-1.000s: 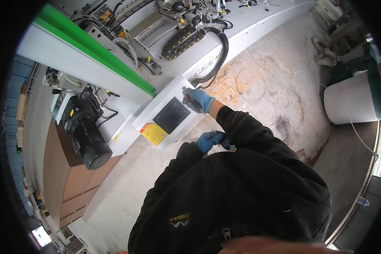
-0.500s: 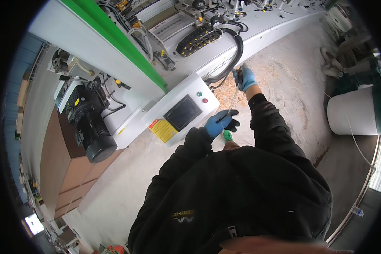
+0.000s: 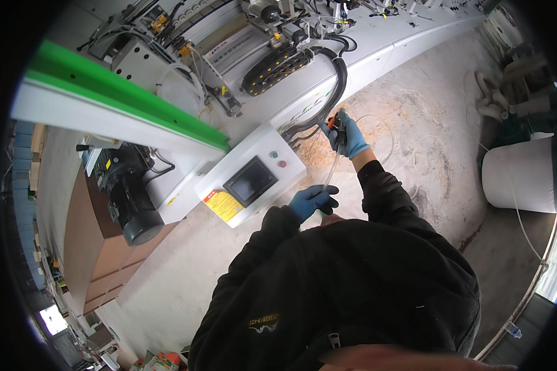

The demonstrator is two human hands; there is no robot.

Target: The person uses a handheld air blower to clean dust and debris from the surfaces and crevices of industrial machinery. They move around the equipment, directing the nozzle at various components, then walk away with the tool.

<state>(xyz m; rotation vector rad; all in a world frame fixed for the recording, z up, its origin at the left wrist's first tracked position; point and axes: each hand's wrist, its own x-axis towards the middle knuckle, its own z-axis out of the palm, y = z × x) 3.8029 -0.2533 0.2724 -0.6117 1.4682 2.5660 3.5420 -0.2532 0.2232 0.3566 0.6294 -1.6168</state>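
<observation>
In a blue glove, my right hand [image 3: 353, 138] is closed around a black and orange air blow gun [image 3: 337, 127], beside the thick black cables of the machine. A thin, pale hose [image 3: 334, 168] runs from the gun down to my left hand [image 3: 311, 201]. That hand, gloved in blue with dark fingers, is closed on the hose, close in front of my body. Left of both hands stands a white control box [image 3: 277, 177] with a dark screen [image 3: 250, 180], two buttons and a yellow warning label.
Sawdust [image 3: 313, 153] and shavings lie on the floor by the machine base. Black cables [image 3: 336, 93] bend down from the machine bed. A green-edged beam [image 3: 127, 102] and a black motor [image 3: 130, 207] are at left. A white bag [image 3: 515, 176] stands at right.
My right hand has come slightly lower and left, and the orange part of the blow gun now shows. My left hand has shifted left and down. The whole view has turned a little.
</observation>
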